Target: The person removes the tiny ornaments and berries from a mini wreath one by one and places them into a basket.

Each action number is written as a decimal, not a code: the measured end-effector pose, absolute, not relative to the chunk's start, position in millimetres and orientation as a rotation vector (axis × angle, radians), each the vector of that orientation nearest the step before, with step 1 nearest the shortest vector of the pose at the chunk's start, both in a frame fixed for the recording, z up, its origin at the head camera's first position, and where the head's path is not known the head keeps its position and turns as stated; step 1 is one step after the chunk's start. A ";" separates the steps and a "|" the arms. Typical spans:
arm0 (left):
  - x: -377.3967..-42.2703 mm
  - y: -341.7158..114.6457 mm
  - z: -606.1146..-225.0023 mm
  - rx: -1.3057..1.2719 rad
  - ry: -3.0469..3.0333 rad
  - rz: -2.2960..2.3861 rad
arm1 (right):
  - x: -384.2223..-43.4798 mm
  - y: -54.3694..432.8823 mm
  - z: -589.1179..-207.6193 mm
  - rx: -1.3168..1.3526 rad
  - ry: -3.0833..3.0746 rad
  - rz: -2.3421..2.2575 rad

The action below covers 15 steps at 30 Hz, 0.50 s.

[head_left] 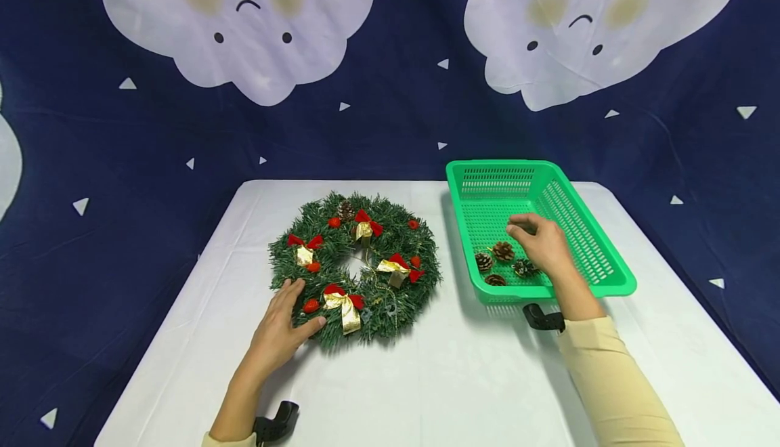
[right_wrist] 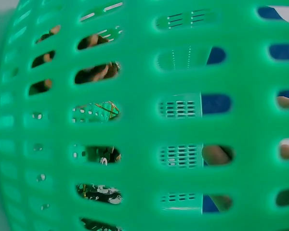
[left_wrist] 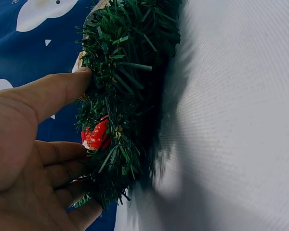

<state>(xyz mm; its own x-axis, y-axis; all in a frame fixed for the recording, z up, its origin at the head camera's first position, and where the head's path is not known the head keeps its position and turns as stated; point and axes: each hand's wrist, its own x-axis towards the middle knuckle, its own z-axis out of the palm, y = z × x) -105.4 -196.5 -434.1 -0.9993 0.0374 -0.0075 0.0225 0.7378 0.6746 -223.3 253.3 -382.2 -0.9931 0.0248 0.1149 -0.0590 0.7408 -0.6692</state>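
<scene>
A green wreath (head_left: 393,233) with red and gold bows lies on the white table. My left hand (head_left: 277,328) rests at its near left edge, fingers fairly straight and thumb spread. In the left wrist view the thumb and fingertips touch the wreath's side, near a red berry (left_wrist: 97,134). Over the green basket (head_left: 490,220) hovers my right hand (head_left: 547,247), thumb and fingers loosely bent with a gap between them and nothing visible in it. Below it, several pine cones (head_left: 502,251) lie in the basket's near end. Through the basket slots, the right wrist view shows only parts of fingers (right_wrist: 216,155).
The slotted basket wall (right_wrist: 139,134) fills the right wrist view. White tablecloth (head_left: 426,379) stretches in front of the wreath and basket. A dark blue curtain (head_left: 402,129) with cloud prints hangs behind the table. Each wrist carries a black camera mount (head_left: 542,318).
</scene>
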 end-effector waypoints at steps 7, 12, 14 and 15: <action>-105.7 -196.8 -435.0 0.052 2.913 1.127 | -223.5 251.3 -382.0 0.036 -2.802 1.098; -106.4 -196.6 -435.5 0.054 2.918 1.123 | -221.8 242.1 -378.3 0.080 -2.757 1.110; -106.8 -196.5 -435.5 0.056 2.917 1.126 | -221.8 235.5 -375.2 0.118 -2.746 1.130; -107.0 -196.5 -435.4 0.055 2.917 1.129 | -222.1 231.6 -373.2 0.141 -2.742 1.145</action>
<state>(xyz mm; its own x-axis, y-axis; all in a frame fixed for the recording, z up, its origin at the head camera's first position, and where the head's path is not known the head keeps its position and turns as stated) -107.0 -196.5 -435.4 -0.9993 0.0380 0.0000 0.0281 0.7389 0.6733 -222.1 231.6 -373.2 -0.9817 -0.0227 0.1889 -0.1503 0.7011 -0.6970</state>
